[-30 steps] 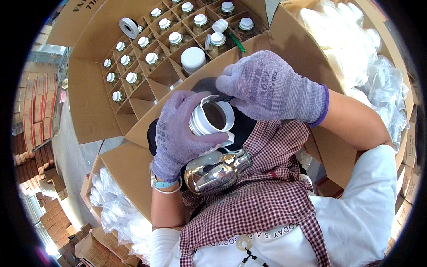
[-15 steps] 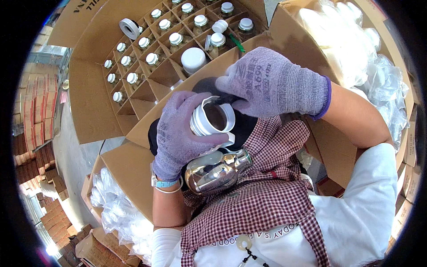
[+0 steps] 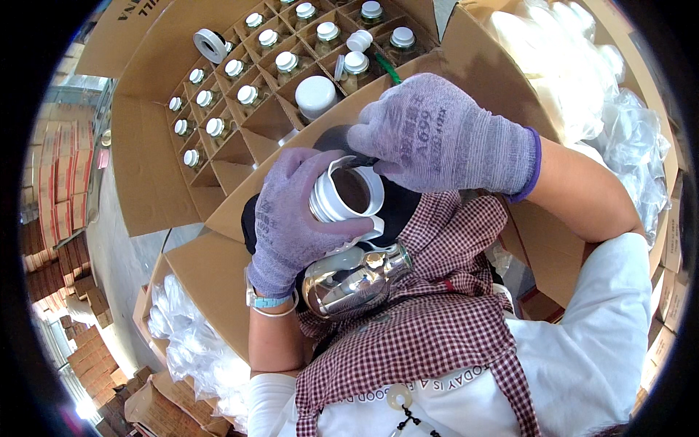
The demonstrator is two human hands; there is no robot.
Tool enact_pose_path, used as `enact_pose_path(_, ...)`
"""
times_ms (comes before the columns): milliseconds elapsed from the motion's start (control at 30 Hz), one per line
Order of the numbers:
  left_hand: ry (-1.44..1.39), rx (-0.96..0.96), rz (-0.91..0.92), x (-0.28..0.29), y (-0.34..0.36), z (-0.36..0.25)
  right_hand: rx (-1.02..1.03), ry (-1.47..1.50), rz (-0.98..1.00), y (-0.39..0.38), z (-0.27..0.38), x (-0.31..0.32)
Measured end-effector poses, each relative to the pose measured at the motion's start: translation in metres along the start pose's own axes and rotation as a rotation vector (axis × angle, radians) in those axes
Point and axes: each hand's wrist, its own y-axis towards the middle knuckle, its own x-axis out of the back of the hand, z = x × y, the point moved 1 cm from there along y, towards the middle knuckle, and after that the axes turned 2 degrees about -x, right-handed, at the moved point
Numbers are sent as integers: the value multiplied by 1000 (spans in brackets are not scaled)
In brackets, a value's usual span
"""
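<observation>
The left hand [image 3: 290, 211], in a grey-purple knit glove, curls around the side of a white plastic cylindrical collar with a pouring lip [image 3: 329, 199], its thumb along the lower side. The collar is tilted above the person's lap, its round, dark opening facing up. The right hand [image 3: 437, 138], gloved alike, has its thumb and fingers pinched together on a small dark piece [image 3: 360, 162] at the collar's upper rim; what the piece is, I cannot tell. Just below the left hand, a shiny silver mirrored bottle [image 3: 348, 285] lies sideways on the red-and-white checked apron [image 3: 408, 346]. Beyond the hands stands an open brown cardboard carton with dividers [image 3: 156, 164], holding white-capped glass bottles [image 3: 247, 95], a domed white lid [image 3: 315, 97], a white ring [image 3: 207, 47] and a green strip [image 3: 387, 69]. Clear plastic bags [image 3: 632, 138] fill another brown carton [image 3: 502, 80] to the right.
</observation>
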Motion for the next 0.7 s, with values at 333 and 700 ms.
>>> enact_pose_path(333, 3, -8, 19, 4, 2, -4, -43, -87, -64, -1, 18, 15)
enact_pose_path(700, 1, -14, -10, 1, 0, 0, -62, 46, 130, 2, 9, 26)
